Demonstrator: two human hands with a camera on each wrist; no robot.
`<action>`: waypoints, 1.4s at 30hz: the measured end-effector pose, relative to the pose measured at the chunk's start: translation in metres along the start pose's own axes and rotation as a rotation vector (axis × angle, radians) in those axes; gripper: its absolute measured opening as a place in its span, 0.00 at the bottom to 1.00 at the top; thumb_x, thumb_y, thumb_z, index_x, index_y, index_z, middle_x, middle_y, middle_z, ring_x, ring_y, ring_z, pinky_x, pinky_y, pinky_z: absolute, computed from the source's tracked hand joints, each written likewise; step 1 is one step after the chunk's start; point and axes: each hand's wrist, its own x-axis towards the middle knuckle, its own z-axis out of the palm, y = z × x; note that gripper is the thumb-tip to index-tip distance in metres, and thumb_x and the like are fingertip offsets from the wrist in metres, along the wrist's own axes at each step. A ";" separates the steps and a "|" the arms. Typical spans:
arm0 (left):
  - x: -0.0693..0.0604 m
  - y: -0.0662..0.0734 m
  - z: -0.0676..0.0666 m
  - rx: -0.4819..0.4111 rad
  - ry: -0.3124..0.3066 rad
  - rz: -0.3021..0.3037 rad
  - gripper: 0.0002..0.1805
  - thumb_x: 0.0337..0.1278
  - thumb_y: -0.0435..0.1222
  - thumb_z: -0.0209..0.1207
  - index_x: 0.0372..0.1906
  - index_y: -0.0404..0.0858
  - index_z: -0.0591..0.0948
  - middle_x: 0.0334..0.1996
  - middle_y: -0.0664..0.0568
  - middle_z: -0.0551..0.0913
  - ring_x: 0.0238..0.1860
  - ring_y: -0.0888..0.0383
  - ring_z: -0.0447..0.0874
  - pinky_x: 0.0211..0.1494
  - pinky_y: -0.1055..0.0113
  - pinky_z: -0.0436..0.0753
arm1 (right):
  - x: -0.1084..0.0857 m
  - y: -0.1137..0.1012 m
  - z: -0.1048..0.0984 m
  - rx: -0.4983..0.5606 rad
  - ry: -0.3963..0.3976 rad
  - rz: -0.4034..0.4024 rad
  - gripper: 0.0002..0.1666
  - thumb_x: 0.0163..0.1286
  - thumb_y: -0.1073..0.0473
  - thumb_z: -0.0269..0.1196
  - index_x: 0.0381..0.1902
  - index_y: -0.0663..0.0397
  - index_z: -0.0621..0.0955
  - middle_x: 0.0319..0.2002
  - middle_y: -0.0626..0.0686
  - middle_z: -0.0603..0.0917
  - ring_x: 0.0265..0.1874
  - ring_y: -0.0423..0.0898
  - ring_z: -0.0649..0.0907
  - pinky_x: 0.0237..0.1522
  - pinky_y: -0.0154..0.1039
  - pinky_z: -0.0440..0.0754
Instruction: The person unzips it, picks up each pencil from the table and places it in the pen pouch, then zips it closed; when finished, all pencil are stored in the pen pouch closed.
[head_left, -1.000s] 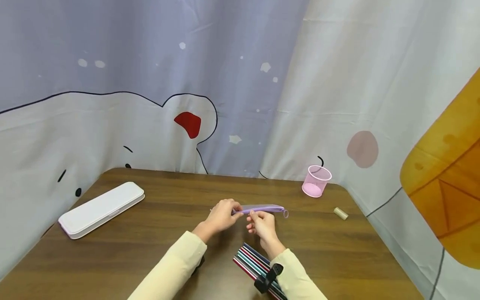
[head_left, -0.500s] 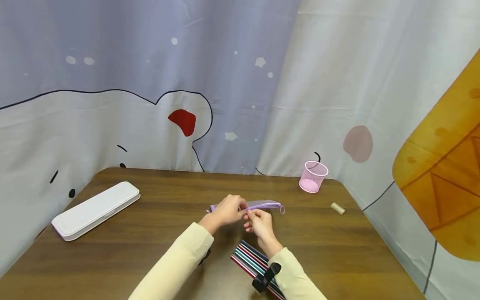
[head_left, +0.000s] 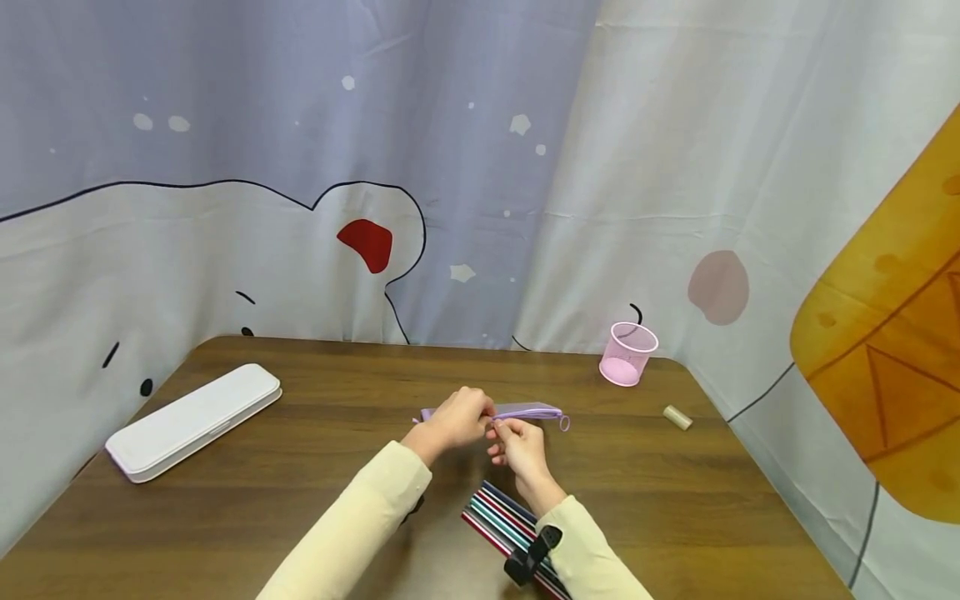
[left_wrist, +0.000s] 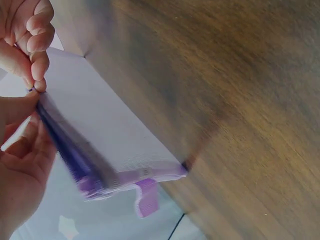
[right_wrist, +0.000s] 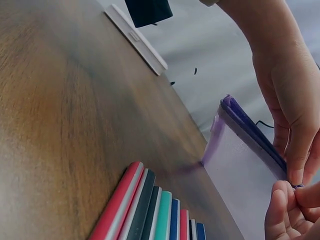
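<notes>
A purple mesh zip pouch (head_left: 536, 411) is held up on its long edge mid-table. In the left wrist view the pouch (left_wrist: 100, 115) has a purple tab at its end. My left hand (head_left: 456, 421) pinches its upper zip edge near the middle. Just to the right, my right hand (head_left: 522, 454) pinches the same edge between thumb and forefinger. The fingertips of both hands meet there and hide the zip slider. From the right wrist, the left hand (right_wrist: 290, 100) comes down from above while the right hand (right_wrist: 285, 210) holds from below.
Pencil-like sticks (head_left: 498, 521) in red, teal and navy lie in a row under my right wrist. A long white case (head_left: 195, 421) lies at the left. Toward the right are a pink mesh cup (head_left: 627, 354) and a small beige cylinder (head_left: 678, 417). A curtain hangs behind.
My left hand has slid right along the pouch's edge up to the right hand, showing the pouch's left end. The right hand stays nearly in place. The head view has shifted slightly.
</notes>
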 end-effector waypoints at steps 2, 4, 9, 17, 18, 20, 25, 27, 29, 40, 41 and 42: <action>-0.001 0.000 -0.001 0.000 0.023 0.010 0.06 0.46 0.29 0.57 0.25 0.40 0.83 0.23 0.55 0.80 0.24 0.62 0.73 0.29 0.71 0.73 | 0.000 -0.001 0.000 -0.003 0.003 0.002 0.12 0.64 0.62 0.53 0.33 0.71 0.76 0.18 0.43 0.77 0.12 0.36 0.75 0.14 0.27 0.72; -0.002 0.000 -0.001 -0.007 0.050 0.019 0.05 0.47 0.30 0.58 0.26 0.40 0.84 0.24 0.54 0.81 0.26 0.61 0.76 0.32 0.69 0.75 | -0.001 -0.003 0.000 -0.012 0.006 0.003 0.13 0.64 0.62 0.53 0.34 0.71 0.76 0.18 0.44 0.77 0.12 0.36 0.75 0.13 0.27 0.72; 0.000 -0.001 -0.001 -0.047 0.090 0.018 0.06 0.46 0.29 0.58 0.27 0.38 0.84 0.25 0.53 0.83 0.28 0.60 0.79 0.34 0.68 0.77 | -0.001 -0.007 -0.003 -0.046 0.003 0.013 0.15 0.63 0.63 0.52 0.37 0.74 0.75 0.18 0.45 0.77 0.11 0.36 0.74 0.13 0.27 0.71; 0.002 -0.003 -0.006 0.067 0.122 -0.021 0.07 0.47 0.28 0.55 0.30 0.38 0.83 0.26 0.51 0.80 0.31 0.54 0.80 0.34 0.64 0.78 | -0.005 -0.003 -0.012 -0.154 -0.019 0.090 0.15 0.58 0.64 0.53 0.36 0.75 0.76 0.15 0.45 0.76 0.11 0.36 0.73 0.12 0.28 0.70; 0.002 -0.003 -0.008 0.085 0.120 -0.015 0.07 0.46 0.27 0.55 0.30 0.37 0.83 0.26 0.51 0.79 0.31 0.54 0.80 0.33 0.64 0.78 | -0.006 -0.003 -0.014 -0.180 -0.019 0.092 0.15 0.57 0.64 0.53 0.35 0.75 0.76 0.15 0.45 0.76 0.11 0.36 0.73 0.12 0.28 0.70; 0.002 -0.003 -0.010 0.114 0.116 -0.005 0.08 0.43 0.26 0.55 0.29 0.37 0.82 0.25 0.51 0.79 0.29 0.53 0.80 0.30 0.64 0.77 | -0.007 -0.001 -0.018 -0.240 -0.024 0.088 0.15 0.56 0.64 0.53 0.34 0.75 0.77 0.14 0.45 0.76 0.11 0.37 0.72 0.12 0.28 0.69; 0.003 -0.004 -0.019 0.167 0.129 -0.059 0.06 0.37 0.26 0.54 0.18 0.39 0.77 0.20 0.51 0.76 0.23 0.54 0.77 0.22 0.64 0.74 | -0.007 0.003 -0.029 -0.395 -0.051 0.058 0.14 0.55 0.63 0.53 0.31 0.72 0.79 0.14 0.45 0.77 0.11 0.36 0.72 0.12 0.29 0.70; 0.005 -0.005 -0.022 0.176 0.127 -0.095 0.09 0.36 0.27 0.52 0.12 0.41 0.71 0.16 0.53 0.73 0.19 0.56 0.73 0.20 0.64 0.72 | -0.006 0.003 -0.033 -0.440 -0.053 0.048 0.13 0.55 0.63 0.54 0.29 0.70 0.80 0.14 0.45 0.78 0.11 0.36 0.72 0.12 0.29 0.71; 0.006 -0.006 -0.026 0.165 0.110 -0.131 0.13 0.36 0.26 0.51 0.09 0.42 0.65 0.13 0.55 0.67 0.16 0.59 0.67 0.18 0.66 0.67 | -0.006 0.005 -0.036 -0.463 -0.062 0.040 0.12 0.55 0.63 0.54 0.28 0.69 0.80 0.14 0.45 0.78 0.12 0.36 0.72 0.12 0.30 0.71; 0.005 -0.009 -0.028 0.020 0.116 -0.104 0.08 0.43 0.25 0.54 0.17 0.36 0.79 0.15 0.55 0.74 0.19 0.61 0.66 0.23 0.69 0.69 | -0.025 -0.004 -0.070 -0.957 -0.375 -0.301 0.09 0.53 0.56 0.62 0.20 0.54 0.83 0.18 0.46 0.80 0.17 0.33 0.69 0.20 0.28 0.67; 0.004 -0.009 -0.028 0.018 0.121 -0.104 0.07 0.43 0.25 0.54 0.18 0.36 0.79 0.16 0.55 0.75 0.20 0.61 0.67 0.24 0.69 0.70 | -0.029 -0.006 -0.074 -0.994 -0.416 -0.320 0.08 0.52 0.56 0.63 0.20 0.54 0.83 0.17 0.45 0.80 0.17 0.32 0.69 0.19 0.28 0.66; 0.004 -0.010 -0.028 0.016 0.126 -0.104 0.07 0.43 0.25 0.54 0.19 0.36 0.80 0.17 0.55 0.76 0.20 0.61 0.67 0.24 0.69 0.70 | -0.033 -0.009 -0.077 -1.030 -0.450 -0.342 0.07 0.51 0.56 0.64 0.20 0.53 0.83 0.17 0.44 0.80 0.16 0.32 0.69 0.19 0.28 0.67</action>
